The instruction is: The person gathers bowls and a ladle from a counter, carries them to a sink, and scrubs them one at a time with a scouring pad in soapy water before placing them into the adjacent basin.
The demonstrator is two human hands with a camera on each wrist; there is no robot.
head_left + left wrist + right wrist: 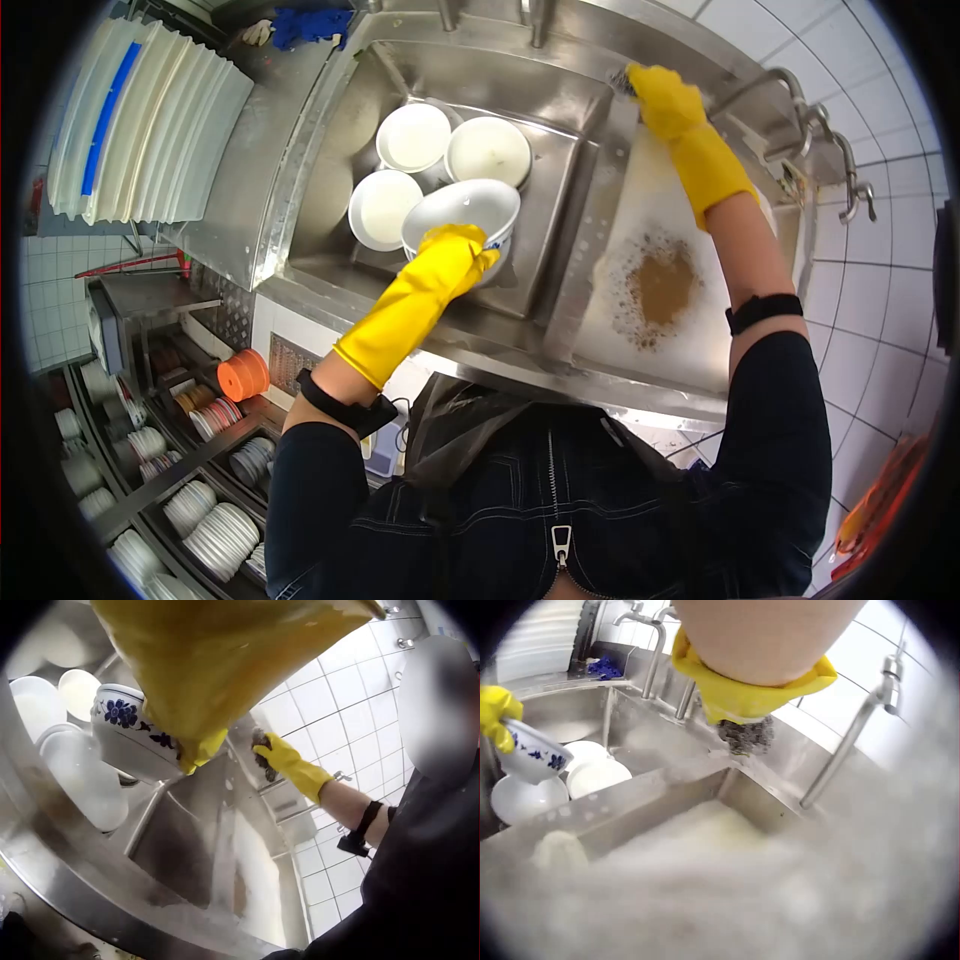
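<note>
In a yellow rubber glove, my left hand [452, 258] grips the near rim of a white bowl [468, 205] and holds it tilted over the left sink. Blue flowers on the bowl's outer wall [124, 724] show in the left wrist view. Three other white bowls [490, 152] sit in that sink, close behind and beside the held one. My right hand [668, 102], gloved in yellow too, is at the back of the right basin, gripping a dark steel wool scourer [746, 735]. Most of its fingers are hidden in the right wrist view.
Foamy water with a brown patch [662, 285] fills the right basin, past a metal divider [590, 225]. Taps [800, 110] stand along the back and right. White trays or boards [160, 120] are stacked at left, near a blue cloth [310, 28]. Dish racks [215, 540] sit below.
</note>
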